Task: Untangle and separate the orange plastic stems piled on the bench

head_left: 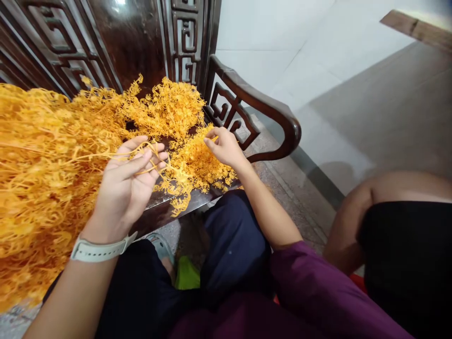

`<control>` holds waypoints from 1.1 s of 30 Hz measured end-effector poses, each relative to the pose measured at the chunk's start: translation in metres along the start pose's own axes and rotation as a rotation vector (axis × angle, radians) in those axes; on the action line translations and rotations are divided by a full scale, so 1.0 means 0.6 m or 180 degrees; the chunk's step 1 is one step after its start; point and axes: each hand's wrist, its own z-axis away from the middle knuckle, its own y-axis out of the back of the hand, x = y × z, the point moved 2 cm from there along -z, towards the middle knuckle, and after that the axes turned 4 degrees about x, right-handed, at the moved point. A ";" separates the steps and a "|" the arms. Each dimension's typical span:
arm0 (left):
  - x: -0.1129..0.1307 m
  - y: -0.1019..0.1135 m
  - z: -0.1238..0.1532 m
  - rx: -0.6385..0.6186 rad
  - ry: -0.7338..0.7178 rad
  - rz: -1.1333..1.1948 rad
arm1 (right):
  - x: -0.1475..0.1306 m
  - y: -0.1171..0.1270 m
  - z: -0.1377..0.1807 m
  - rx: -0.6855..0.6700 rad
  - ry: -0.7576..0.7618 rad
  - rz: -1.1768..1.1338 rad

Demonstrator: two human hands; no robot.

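My left hand (pixel 129 186), palm up with its fingers curled, holds thin stems of an orange artificial flower sprig (pixel 151 155) between thumb and fingers. More of that orange material hangs beyond the fingertips toward the bench edge. My right hand (pixel 226 148) is closed in a pinch above a small pile of orange sprigs (pixel 197 160); a bit of orange shows at its fingertips, too small to name. To the left of my left hand rises a large heap of orange artificial sprigs (pixel 45 160). Another clump (pixel 176 106) lies behind both hands against the bench back.
The sprigs lie on a dark carved wooden bench (pixel 162 202) with a curved armrest (pixel 261 94) at the right. A white tiled wall (pixel 264 28) stands behind. At the right, another person's bent leg (pixel 353 221) is close by. Something bright green (pixel 187 273) is below my knees.
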 end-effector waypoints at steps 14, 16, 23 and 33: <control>0.028 -0.032 -0.036 -0.0409 -0.0562 -0.0597 | -0.163 0.002 0.100 -0.0263 0.0143 -0.3407; 0.028 -0.030 -0.048 -0.0455 -0.0508 -0.0651 | -0.162 -0.015 0.101 0.0215 -0.0178 -0.3683; 0.012 -0.021 -0.044 -0.0615 0.0430 -0.0692 | -0.161 -0.056 0.092 0.0286 -0.0779 -0.4152; 0.015 0.025 -0.053 0.0595 -0.1025 -0.1079 | -0.176 -0.047 0.093 0.0005 -0.0948 -0.4030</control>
